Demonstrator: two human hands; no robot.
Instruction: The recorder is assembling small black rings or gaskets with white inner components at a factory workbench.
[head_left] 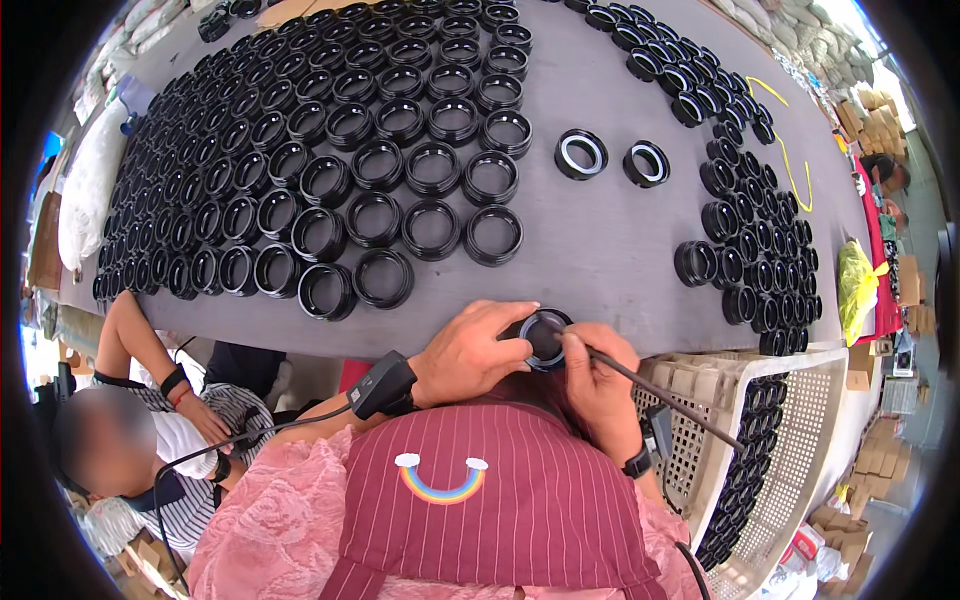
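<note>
The left hand [475, 350] had its grip closed around the 9 o'clock side of a ring [547, 343] at the bench's [620, 250] 6 o'clock edge; the right hand's [602, 385] grip was clenched on a rod [665, 398], its tip at the ring. Pale-lined rings [581, 174] lay toward 1 o'clock, black rows [326, 200] toward 10, a crate [812, 465] toward 4.

A grey table [610, 260] with a smooth, matte top fills the room's middle. Pale stuffed sacks [800, 45] are heaped beyond its far right corner, under bright white light. Past the right edge, cardboard boxes [882, 455] stand stacked on a grey floor [922, 430]; more sacks [150, 30] lie beyond the far left corner.
</note>
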